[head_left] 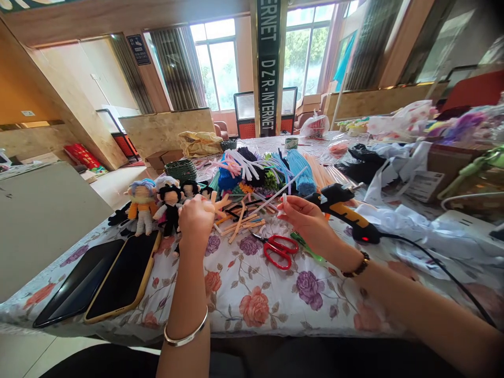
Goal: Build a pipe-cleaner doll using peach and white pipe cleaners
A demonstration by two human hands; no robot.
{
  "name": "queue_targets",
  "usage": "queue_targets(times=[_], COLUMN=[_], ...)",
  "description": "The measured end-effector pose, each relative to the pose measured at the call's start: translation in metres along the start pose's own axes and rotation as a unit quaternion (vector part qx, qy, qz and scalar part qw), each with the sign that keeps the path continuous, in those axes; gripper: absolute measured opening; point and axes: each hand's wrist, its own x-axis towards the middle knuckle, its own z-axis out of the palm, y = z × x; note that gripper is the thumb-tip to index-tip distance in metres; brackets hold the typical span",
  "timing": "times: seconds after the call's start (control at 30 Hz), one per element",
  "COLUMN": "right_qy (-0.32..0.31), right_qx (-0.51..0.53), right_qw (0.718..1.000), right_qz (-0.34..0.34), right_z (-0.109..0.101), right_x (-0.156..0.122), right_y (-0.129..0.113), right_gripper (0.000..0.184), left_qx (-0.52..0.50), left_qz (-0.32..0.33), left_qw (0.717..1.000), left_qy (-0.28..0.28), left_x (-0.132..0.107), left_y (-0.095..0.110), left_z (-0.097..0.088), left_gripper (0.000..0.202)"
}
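Red scissors (pixel 277 250) well inside table edge (pixel 283 329)

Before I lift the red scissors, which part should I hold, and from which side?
Best by the red loops, I think, from the near side: the scissors lie with loops toward you and blades pointing away leftward. The right hand, nearest, holds something white.

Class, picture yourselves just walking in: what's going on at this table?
A person is handling craft pieces over a flower-patterned cloth. The right hand pinches a small white piece at its fingertips. The left hand is beside cut peach strips; whether it grips one is hard to tell. Red-handled scissors lie between the arms. A glue gun, its red light on, is by the right hand, and small dolls are left of the left hand.
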Motion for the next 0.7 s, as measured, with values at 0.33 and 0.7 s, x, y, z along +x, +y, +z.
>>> queue_targets(times=[0.33, 0.7], right_qy=[0.024, 0.010], right_qx=[-0.050, -0.099], right_qw=[0.998, 0.995], right_qz=[-0.003, -0.027], right_z=[0.004, 0.005], right_x=[-0.003, -0.005], right_y=[-0.003, -0.004], right_gripper=[0.024, 0.023], left_qx=[-0.218, -0.664], left_qz=[0.089, 0.043], left_qw=[0.966, 0.745], left_qy=[0.102, -0.046], left_x=[-0.003, -0.019], left_y=[0.030, 0.060], left_z=[0.000, 0.011], left_gripper=[0.040, 0.033])
